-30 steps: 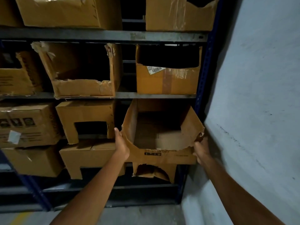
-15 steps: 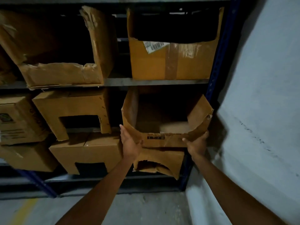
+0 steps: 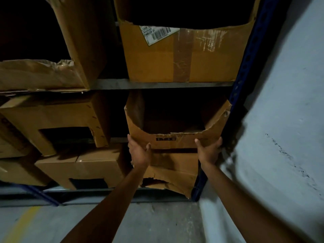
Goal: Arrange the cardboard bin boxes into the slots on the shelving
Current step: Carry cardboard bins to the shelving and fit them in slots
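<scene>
the bin [image 3: 175, 137] sits in the centre of the frame, in the slot under the shelf beam [image 3: 112, 84] and on top of a torn box [image 3: 175, 169]. its cut-away front faces out, close to the blue upright [image 3: 245, 67] at right. it looks nearly home. the left hand [image 3: 139, 153] and right hand [image 3: 209, 151] press its lower front corners, likely to push it in square. on each hand the fingers lie straight and together along the bin's side, with the thumb spread onto the front face. both arms reach up from the bottom of the frame, almost straight.
</scene>
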